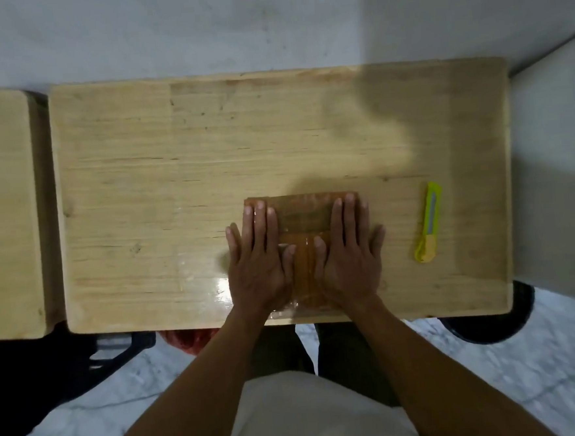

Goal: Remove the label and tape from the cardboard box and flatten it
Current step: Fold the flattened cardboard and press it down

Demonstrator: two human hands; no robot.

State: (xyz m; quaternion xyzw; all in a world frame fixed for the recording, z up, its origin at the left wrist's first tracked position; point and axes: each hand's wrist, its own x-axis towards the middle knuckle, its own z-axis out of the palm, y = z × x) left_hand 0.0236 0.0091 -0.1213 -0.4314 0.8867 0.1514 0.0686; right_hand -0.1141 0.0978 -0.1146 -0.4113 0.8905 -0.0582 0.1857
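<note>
Bare forearms, cream top (313, 417), dark trousers (343, 350).

The cardboard box (302, 213) lies flat on the wooden table, near its front edge. It is brown, with shiny clear tape (305, 267) running along its middle toward the near end.

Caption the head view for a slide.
Both hands, left hand and right hand, press the cardboard box flat on the wooden table; utility knife alongside.
</note>
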